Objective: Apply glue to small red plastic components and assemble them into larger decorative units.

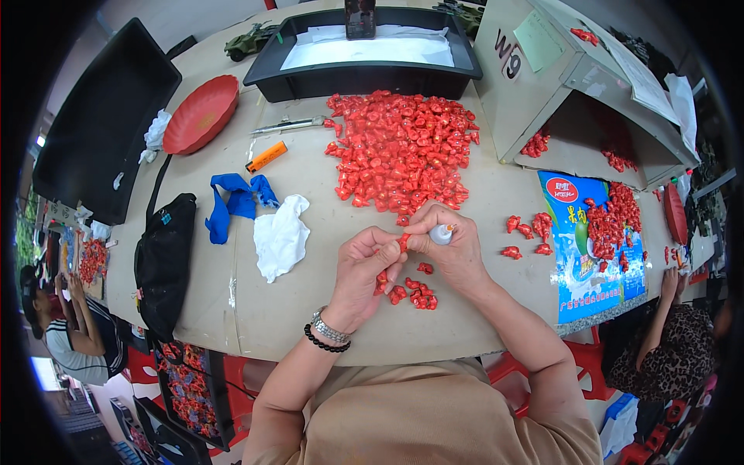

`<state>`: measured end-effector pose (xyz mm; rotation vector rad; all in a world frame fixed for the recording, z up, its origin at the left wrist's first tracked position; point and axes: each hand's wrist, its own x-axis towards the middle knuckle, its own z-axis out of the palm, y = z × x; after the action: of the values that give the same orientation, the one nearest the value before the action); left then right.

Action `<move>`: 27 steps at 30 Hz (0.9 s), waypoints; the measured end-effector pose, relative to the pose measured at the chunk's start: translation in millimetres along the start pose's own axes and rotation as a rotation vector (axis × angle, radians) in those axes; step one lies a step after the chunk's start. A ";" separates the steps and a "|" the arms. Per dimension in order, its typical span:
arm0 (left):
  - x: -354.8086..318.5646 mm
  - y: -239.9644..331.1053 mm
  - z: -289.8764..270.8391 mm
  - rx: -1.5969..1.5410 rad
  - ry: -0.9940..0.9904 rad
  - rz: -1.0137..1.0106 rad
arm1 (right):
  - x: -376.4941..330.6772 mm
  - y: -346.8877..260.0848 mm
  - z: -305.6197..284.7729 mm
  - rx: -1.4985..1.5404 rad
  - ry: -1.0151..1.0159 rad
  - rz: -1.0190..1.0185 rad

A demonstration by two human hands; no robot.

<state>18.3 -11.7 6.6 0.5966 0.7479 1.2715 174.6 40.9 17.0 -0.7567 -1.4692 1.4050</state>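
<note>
Both hands meet over the table just in front of a wide pile of small red plastic pieces (407, 147). My left hand (360, 267) is closed, pinching a small red piece (403, 242) at the fingertips; more red shows lower between its fingers. With thumb and forefinger my right hand (457, 248) grips the same piece from the other side. Tucked in that hand is a small white bottle (441, 234), its end pointing up. Below the hands lies a loose cluster of red pieces (421, 296). Fingers partly hide the held piece, so its exact shape is unclear.
Several red pieces (527, 229) lie to the right, near a blue printed bag (570, 271) bearing more. A black tray (364, 84) stands at the back. Leftward are a white cloth (280, 236), blue cloth (229, 205), orange tool (267, 156), red dish (203, 115) and black bag (167, 263).
</note>
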 end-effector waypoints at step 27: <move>0.3 0.1 0.1 -0.024 -0.003 0.008 | 1.0 2.0 0.2 -0.025 0.002 -0.032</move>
<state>18.4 -11.4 6.7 0.5817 0.7275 1.2852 173.7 42.0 15.3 -0.7472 -1.4938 1.3636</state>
